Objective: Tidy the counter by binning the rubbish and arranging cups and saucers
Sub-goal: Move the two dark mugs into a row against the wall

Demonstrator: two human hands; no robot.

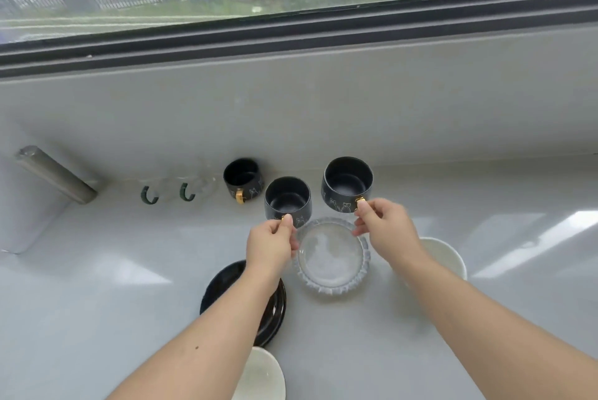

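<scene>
My left hand [270,246] pinches the gold handle of a black cup [288,197] with white cat drawings. My right hand [385,225] pinches the gold handle of a second black cup [347,181], held slightly higher and further back. A third black cup [243,178] stands by the back wall. Below the held cups lies a clear glass saucer [330,257]. Under my left forearm sits a stack of black saucers [275,312], and a white saucer [260,377] lies near the bottom edge. A white cup [445,255] stands behind my right wrist.
Two clear glass cups with green handles [149,195] [187,192] stand at the back left by the wall. A grey metal bar [55,173] slants at far left. The pale counter [113,286] runs under a wide window.
</scene>
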